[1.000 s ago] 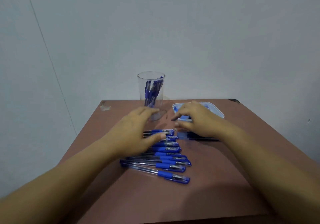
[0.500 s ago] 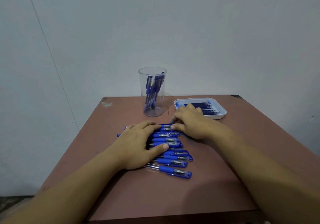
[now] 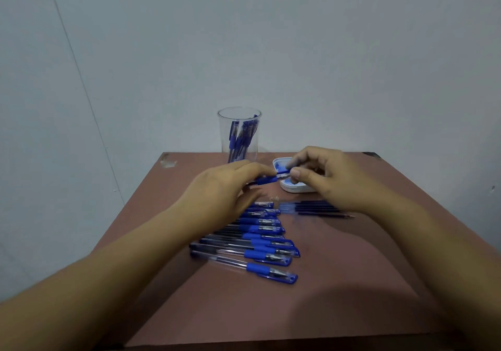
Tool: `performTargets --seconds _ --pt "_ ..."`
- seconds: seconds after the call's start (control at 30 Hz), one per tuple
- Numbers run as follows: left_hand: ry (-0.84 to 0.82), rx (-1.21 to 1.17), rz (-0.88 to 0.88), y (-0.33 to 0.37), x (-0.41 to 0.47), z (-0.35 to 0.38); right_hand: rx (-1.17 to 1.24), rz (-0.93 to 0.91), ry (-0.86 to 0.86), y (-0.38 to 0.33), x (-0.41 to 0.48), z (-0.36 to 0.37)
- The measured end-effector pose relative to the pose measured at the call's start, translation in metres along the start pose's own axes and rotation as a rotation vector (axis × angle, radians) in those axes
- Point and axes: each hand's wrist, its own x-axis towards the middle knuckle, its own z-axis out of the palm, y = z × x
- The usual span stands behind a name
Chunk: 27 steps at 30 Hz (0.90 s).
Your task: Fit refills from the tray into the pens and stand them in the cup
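Note:
A blue pen [image 3: 267, 179] is lifted above the table between both hands. My left hand [image 3: 222, 188] grips its barrel, and my right hand [image 3: 320, 173] pinches its capped end with thumb and forefinger. Below them several blue pens [image 3: 257, 239] lie in a row on the brown table [image 3: 339, 283]. A few dark refills [image 3: 314, 208] lie on the table to the right of that row. The white tray [image 3: 291, 188] is mostly hidden behind my right hand. The clear cup [image 3: 239, 136] stands at the back with several pens upright in it.
The table stands against a pale wall, and its front edge is near the bottom of the view. A chipped spot [image 3: 168, 162] marks the back left corner.
Both hands were pressed on the row of pens; now they have risen with one pen held between them, in front of the tray.

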Motion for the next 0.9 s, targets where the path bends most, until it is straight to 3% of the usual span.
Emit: performTargets --seconds 0.23,0.43,0.9 --pt "0.021 -0.126 -0.075 0.000 -0.008 0.021 0.197 -0.036 0.132 0.017 -0.019 0.030" --pt "0.063 -0.238 -0.166 0.002 -0.013 0.029 0.172 -0.031 0.144 0.016 -0.018 0.030" --pt "-0.046 -0.283 -0.217 0.011 -0.013 0.025 -0.015 -0.098 0.201 0.024 -0.022 0.033"
